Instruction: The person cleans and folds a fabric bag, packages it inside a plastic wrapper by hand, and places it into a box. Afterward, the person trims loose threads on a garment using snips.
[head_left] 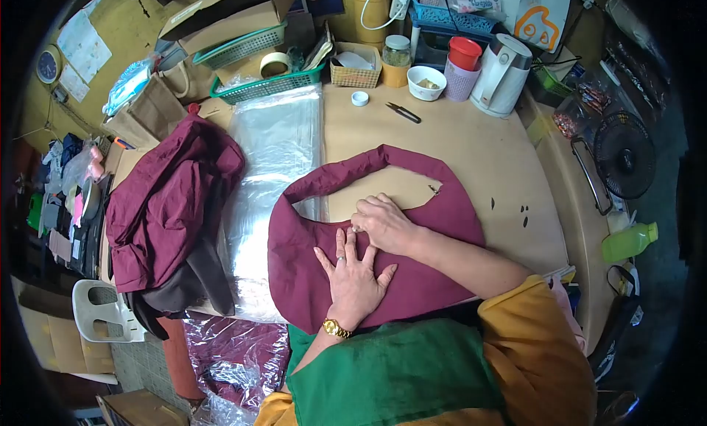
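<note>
A maroon cloth shoulder bag (434, 268) lies spread out in front of me, its wide strap (339, 172) looped toward the back. My left hand (356, 279) rests flat on the bag just below its opening, with fingers spread. Close beyond those fingertips, my right hand (384, 223) is closed in a pinch at the edge of the opening. What its fingertips grip is too small and too covered to name. A small dark mark or tag (434, 191) shows by the right side of the opening.
Stacked clear plastic bags (276, 146) lie left of the bag, beside a heap of maroon cloth (177, 198). Thread snips (403, 113) and a white cap (359, 98) lie beyond. Baskets (265, 87), a bowl (426, 83) and a white kettle (502, 76) line the back.
</note>
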Demonstrator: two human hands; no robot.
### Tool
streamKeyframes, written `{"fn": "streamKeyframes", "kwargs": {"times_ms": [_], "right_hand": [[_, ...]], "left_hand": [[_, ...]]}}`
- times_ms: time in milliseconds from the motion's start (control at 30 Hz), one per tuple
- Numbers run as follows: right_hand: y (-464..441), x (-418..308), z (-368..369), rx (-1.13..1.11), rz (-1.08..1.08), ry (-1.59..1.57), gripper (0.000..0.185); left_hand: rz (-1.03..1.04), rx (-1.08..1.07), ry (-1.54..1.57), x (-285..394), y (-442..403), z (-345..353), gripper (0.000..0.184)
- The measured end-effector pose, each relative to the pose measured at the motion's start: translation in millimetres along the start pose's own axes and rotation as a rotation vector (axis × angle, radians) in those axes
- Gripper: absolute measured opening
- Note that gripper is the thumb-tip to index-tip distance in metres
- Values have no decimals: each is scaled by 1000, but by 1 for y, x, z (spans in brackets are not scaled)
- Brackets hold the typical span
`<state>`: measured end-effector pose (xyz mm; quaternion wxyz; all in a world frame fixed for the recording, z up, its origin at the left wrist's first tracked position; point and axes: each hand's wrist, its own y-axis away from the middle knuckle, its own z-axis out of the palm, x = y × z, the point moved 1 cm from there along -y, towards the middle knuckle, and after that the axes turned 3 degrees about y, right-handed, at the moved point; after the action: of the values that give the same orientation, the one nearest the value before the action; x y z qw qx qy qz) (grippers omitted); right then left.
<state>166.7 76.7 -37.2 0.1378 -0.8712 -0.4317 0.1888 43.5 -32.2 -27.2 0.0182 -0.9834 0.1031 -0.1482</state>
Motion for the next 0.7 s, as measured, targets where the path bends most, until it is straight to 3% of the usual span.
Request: {"fn": "streamKeyframes", "kwargs": {"times_ms": [100,167,233,300,367,433,567,667,700], "right_hand": [[18,7,-21,-2,37,-23,10],[33,17,-47,-136,174,202,6],[43,13,-61,-127,256,219,5],[50,5,-61,-117,334,234,3],[59,-9,-49,52,445,48,7],[65,-14,-37,46,461,24,12],[70,-11,-34,171,453,-79,19],[73,-2,-29,229,413,-107,15],[73,-1,-29,304,442,-250,10]], "left_hand": [[24,40,52,-5,3,3,67],[43,62,34,-6,4,3,66],[66,84,14,-4,3,-5,65],[1,-69,101,-1,-6,-21,62],[-32,-111,100,0,-22,-37,60],[-27,112,461,-13,-37,-26,56],[-1,33,389,-19,-45,-26,52],[94,28,358,-13,-24,-26,52],[117,8,292,-10,-12,-23,52]]}}
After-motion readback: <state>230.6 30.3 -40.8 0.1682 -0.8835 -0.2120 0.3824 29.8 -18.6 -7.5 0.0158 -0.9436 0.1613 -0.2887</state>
